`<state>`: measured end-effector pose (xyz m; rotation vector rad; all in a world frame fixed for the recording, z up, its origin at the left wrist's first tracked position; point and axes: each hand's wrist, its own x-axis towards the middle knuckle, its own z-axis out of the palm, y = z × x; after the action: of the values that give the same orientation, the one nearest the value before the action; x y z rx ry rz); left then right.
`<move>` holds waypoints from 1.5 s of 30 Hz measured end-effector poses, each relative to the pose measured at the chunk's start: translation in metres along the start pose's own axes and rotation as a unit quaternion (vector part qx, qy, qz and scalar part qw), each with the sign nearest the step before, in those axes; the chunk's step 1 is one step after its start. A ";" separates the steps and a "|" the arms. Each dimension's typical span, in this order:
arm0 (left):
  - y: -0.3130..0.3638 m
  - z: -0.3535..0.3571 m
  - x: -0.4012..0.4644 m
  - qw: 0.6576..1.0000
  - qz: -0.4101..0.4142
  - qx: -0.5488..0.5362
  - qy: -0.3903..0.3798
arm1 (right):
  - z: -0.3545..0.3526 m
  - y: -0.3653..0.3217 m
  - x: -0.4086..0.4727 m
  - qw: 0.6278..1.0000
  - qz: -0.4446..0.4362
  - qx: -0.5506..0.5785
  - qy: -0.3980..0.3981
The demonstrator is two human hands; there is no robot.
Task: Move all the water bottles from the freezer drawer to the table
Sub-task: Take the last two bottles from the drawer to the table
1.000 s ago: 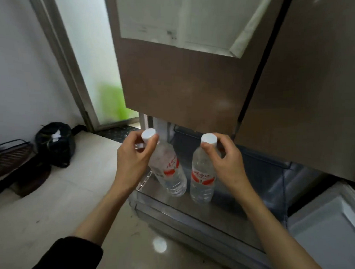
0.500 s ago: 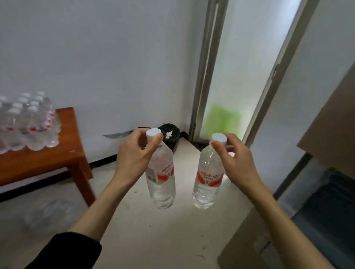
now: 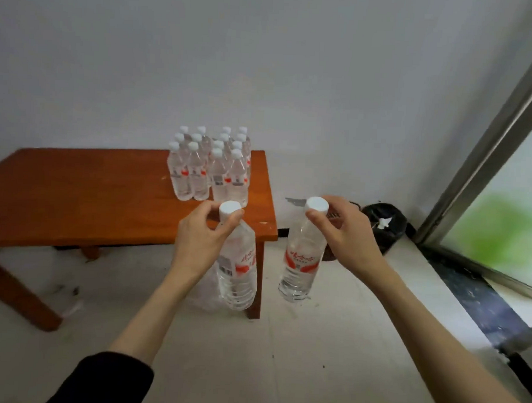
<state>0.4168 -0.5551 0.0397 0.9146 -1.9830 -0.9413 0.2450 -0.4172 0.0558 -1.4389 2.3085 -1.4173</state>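
My left hand (image 3: 200, 239) pinches the neck of a clear water bottle (image 3: 239, 270) with a white cap and red label; it hangs upright in front of the table's near right corner. My right hand (image 3: 347, 238) pinches a second, like bottle (image 3: 300, 263) by its cap, hanging over the floor to the right of the table. The orange-brown wooden table (image 3: 91, 203) stands against the white wall. Several water bottles (image 3: 209, 168) stand grouped near its right end. The freezer drawer is out of view.
A black bag (image 3: 384, 224) lies on the floor by the wall, right of the table. A metal-framed glass door (image 3: 488, 186) fills the right side, with a dark sill below it. Crumpled clear plastic (image 3: 204, 293) lies on the floor by the table leg.
The view has swung left from the freezer drawer to the table, which now lies straight ahead. Both hands still carry their bottles, now close to the table's right corner.
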 end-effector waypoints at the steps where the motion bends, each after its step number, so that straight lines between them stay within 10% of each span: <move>1: -0.010 -0.005 0.013 1.000 -0.007 0.004 0.007 | 0.015 0.001 0.016 1.000 -0.006 -0.001 -0.015; 21: -0.202 -0.043 0.294 0.981 -0.140 0.133 0.011 | 0.282 0.032 0.294 0.964 -0.064 -0.107 -0.234; 45: -0.287 -0.022 0.384 0.984 -0.128 0.108 -0.061 | 0.387 0.043 0.359 0.969 0.103 -0.105 -0.198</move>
<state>0.3358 -1.0154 -0.0697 1.2865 -2.1364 -0.9540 0.2054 -0.9323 -0.0614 -1.3315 2.3076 -0.7659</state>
